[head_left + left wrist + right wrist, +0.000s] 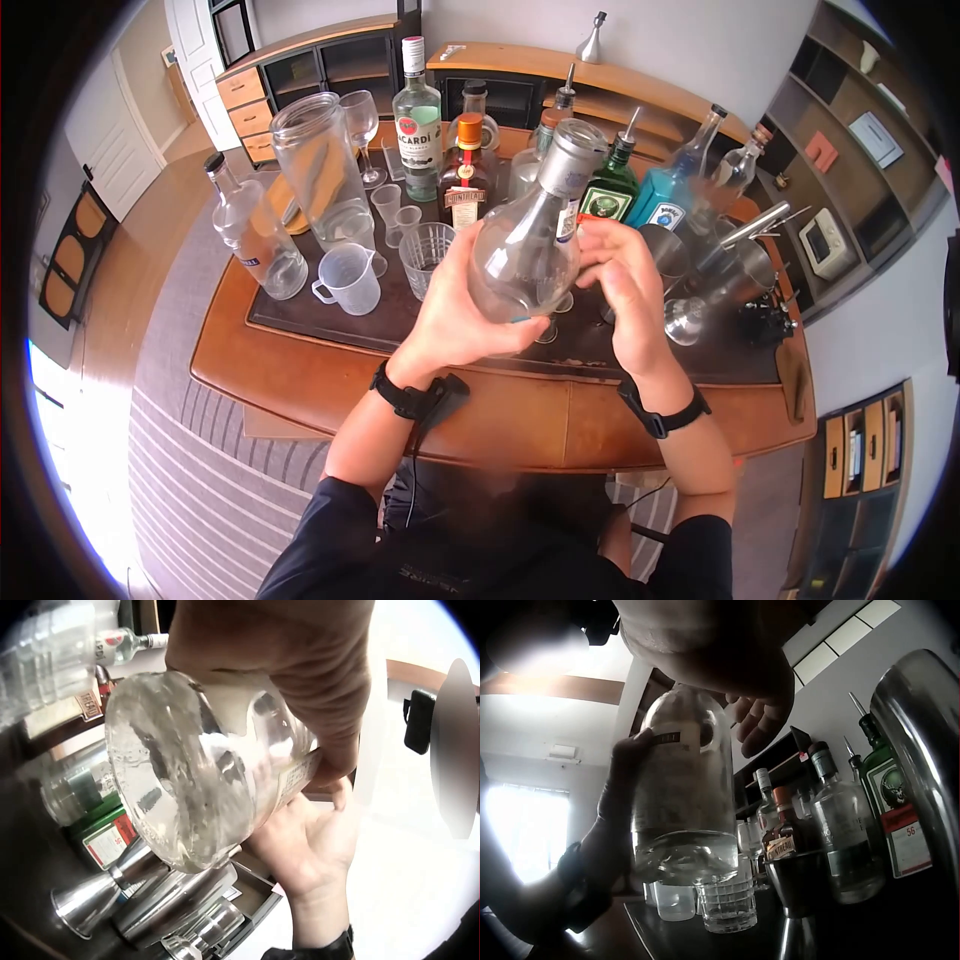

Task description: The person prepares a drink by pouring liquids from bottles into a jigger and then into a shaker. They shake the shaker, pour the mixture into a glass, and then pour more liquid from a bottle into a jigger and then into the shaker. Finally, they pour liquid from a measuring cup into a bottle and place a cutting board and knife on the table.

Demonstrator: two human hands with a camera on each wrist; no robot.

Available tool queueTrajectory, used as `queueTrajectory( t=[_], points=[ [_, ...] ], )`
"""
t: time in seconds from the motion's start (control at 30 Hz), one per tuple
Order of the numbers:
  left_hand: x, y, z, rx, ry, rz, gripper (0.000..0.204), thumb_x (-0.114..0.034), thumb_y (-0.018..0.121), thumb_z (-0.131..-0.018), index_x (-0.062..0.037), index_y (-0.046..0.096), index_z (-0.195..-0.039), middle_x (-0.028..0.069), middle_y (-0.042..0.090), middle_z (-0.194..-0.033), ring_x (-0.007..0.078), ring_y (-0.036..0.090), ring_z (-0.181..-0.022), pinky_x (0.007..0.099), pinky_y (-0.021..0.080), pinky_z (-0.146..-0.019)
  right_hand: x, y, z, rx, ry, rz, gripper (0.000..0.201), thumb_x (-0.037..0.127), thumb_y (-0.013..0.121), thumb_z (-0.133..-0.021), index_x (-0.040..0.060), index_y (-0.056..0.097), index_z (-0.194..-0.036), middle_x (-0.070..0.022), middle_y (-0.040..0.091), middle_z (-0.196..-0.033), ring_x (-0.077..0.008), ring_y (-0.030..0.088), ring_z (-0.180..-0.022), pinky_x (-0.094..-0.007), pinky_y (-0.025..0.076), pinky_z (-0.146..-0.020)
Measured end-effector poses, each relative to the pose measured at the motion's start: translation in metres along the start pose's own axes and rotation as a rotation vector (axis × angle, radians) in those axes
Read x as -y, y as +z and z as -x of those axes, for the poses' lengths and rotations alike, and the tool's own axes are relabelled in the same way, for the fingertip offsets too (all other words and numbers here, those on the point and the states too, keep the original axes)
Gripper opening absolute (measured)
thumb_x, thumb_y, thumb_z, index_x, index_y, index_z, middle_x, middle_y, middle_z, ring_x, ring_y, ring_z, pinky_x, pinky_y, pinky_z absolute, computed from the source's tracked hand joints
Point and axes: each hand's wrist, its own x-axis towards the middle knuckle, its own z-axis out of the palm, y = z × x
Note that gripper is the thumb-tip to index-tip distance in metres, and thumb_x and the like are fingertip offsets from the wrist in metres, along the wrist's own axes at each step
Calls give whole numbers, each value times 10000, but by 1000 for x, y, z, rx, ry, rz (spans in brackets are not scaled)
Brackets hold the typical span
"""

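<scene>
A clear glass bottle point(522, 262) with a silvery neck is held up over the near part of the table, neck leaning away. My left hand point(455, 320) grips its body from the left, the thumb across the lower side. My right hand point(630, 290) is on the other side, fingers loosely bent, fingertips right by the label. In the left wrist view the bottle's base point(169, 795) faces the camera and clear liquid shows inside. The right wrist view shows the bottle point(686, 810) upright with liquid low in it, its top hidden behind my right hand point(712, 652).
On the leather-edged table point(500, 415) stand a plastic measuring jug point(350, 280), a large glass jar point(322, 180), a ridged tumbler point(425, 255) and an empty-looking bottle point(258, 235). Several liquor bottles line the back, including a green one point(608, 188). Metal shakers point(740, 275) stand right.
</scene>
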Motion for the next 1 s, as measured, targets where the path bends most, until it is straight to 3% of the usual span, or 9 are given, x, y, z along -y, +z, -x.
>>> queueTrajectory(
  t=[0.1,0.2,0.3,0.33,0.5,0.53,0.63,0.83,1.0],
  points=[
    [-4,-8,-4,-50,27,-146,999,-208,921,-596,43,398,-1409,157,621,-1240,227,610,-1161,380,477,-1026,-19,-17,10,-82,200,157,449,187,694,-889,-3,559,-1273,-88,603,-1058,-146,596,-873,-300,493,-768],
    [-2,-16,-4,-93,102,-381,1008,-267,924,-585,21,411,-1402,187,630,-1231,289,639,-1133,396,498,-1000,-34,-25,19,72,429,519,577,219,744,-811,-5,537,-1301,-97,597,-993,-165,607,-784,-319,498,-700],
    [-11,-20,-4,-103,136,-675,1008,-294,921,-587,16,412,-1401,209,628,-1232,347,640,-1127,422,507,-996,-44,-24,21,253,609,580,716,342,821,-787,-1,529,-1343,-91,642,-941,-168,637,-816,-323,510,-719],
    [-15,-20,-4,-106,198,-744,985,-284,913,-586,6,423,-1389,222,627,-1201,391,637,-1098,441,520,-960,-50,-22,21,257,595,525,685,346,818,-804,0,540,-1326,-88,654,-934,-162,640,-821,-318,512,-726],
    [-20,-22,0,-45,259,-931,915,-251,890,-592,2,451,-1353,205,626,-1103,394,637,-1012,452,531,-882,-99,-15,24,226,508,101,436,294,755,-911,-1,608,-1198,-75,700,-933,-122,651,-835,-303,518,-749],
    [-20,-24,2,-23,258,-954,909,-251,889,-592,3,456,-1350,201,625,-1096,391,637,-1004,453,531,-877,-96,-15,23,256,509,89,289,239,718,-948,13,638,-1109,-46,699,-889,-104,649,-832,-298,517,-743],
    [-20,-26,8,33,252,-1024,873,-239,877,-588,-5,483,-1330,186,623,-1070,385,635,-965,456,533,-841,-97,-21,25,222,534,232,211,219,711,-947,47,652,-1054,-20,685,-846,-95,630,-804,-297,516,-741],
    [-8,-32,15,137,286,-1144,859,-231,874,-576,-31,510,-1328,172,630,-1092,389,634,-950,455,523,-844,-48,-34,36,235,697,327,136,176,665,-962,57,634,-1021,18,617,-739,-62,531,-619,-275,450,-530],
    [-8,-30,15,225,316,-1216,804,-187,838,-582,-39,530,-1310,167,627,-1118,374,635,-942,450,524,-831,-50,-35,43,199,692,276,141,155,659,-965,44,634,-1048,15,608,-726,-56,512,-585,-271,415,-484]
  ],
)
